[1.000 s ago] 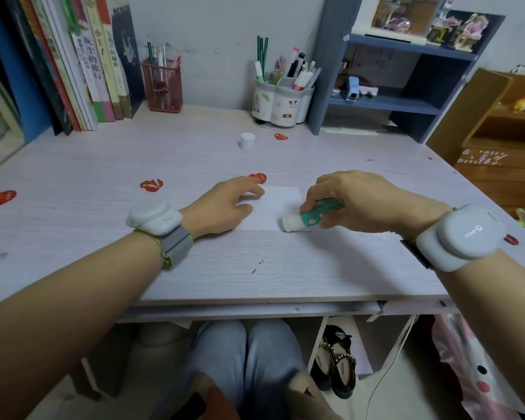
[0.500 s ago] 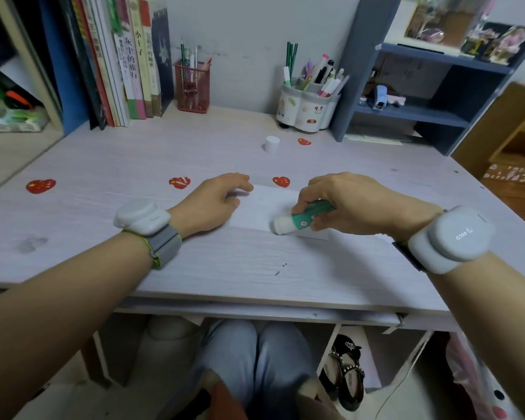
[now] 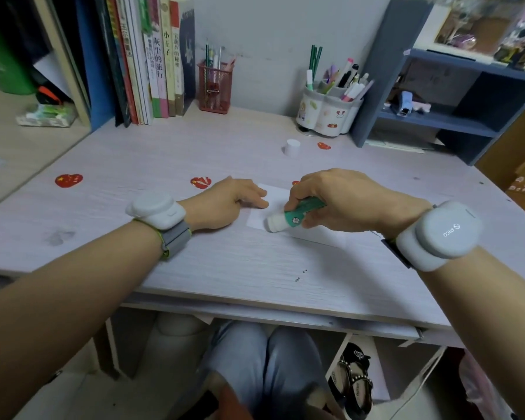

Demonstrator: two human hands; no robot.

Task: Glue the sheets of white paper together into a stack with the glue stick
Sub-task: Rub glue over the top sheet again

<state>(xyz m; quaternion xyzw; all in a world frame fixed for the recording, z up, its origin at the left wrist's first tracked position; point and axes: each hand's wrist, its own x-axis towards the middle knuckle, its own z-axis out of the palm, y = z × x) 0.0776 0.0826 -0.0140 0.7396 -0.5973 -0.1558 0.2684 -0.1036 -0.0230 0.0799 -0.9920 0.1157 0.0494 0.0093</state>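
A white paper sheet [image 3: 275,197] lies flat on the desk [image 3: 225,268] between my hands. My right hand [image 3: 337,198] grips a green and white glue stick [image 3: 291,216], tilted down to the left with its white end on the sheet's near left part. My left hand [image 3: 228,204] rests on the sheet's left edge with fingers laid flat, holding it down. Much of the sheet is hidden under my right hand. The glue stick's white cap [image 3: 292,147] stands alone farther back on the desk.
Red heart stickers [image 3: 69,180] dot the desk. Books [image 3: 152,62] and a red mesh pen holder [image 3: 215,86] line the back left. A white pen pot [image 3: 328,109] and a blue shelf unit [image 3: 437,86] stand at the back right.
The glue stick in my right hand has slid left across the sheet toward my left hand. The camera view has swung left. My left hand stays pressed on the paper.
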